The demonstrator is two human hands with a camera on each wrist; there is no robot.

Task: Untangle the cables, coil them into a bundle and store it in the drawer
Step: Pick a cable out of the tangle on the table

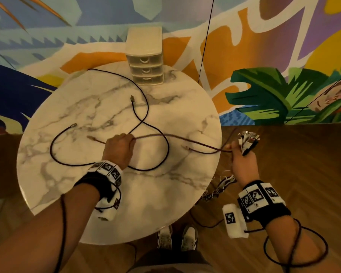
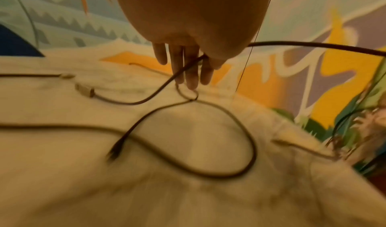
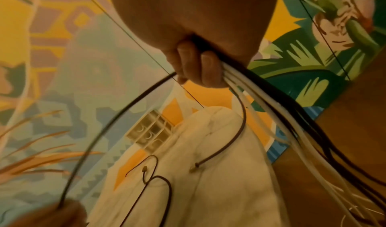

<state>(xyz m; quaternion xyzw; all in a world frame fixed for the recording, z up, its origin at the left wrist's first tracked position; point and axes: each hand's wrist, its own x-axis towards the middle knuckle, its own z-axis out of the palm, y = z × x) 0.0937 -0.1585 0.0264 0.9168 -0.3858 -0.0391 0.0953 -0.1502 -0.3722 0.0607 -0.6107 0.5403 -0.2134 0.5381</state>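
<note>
My left hand grips a dark cable above the middle of the round marble table. The cable runs taut to my right hand, held just past the table's right edge. That hand also grips a bundle of white and black cables; in the right wrist view its strands trail down from the curled fingers. Another dark cable lies in loose loops on the table, its plug pointing to the back. A cream three-drawer unit stands at the table's far edge, drawers closed.
A painted mural wall rises behind the table. Wooden floor lies to the right, and my shoes show under the table's near edge. Frayed cable ends hang beside the right edge. A thin black line hangs near the drawer unit.
</note>
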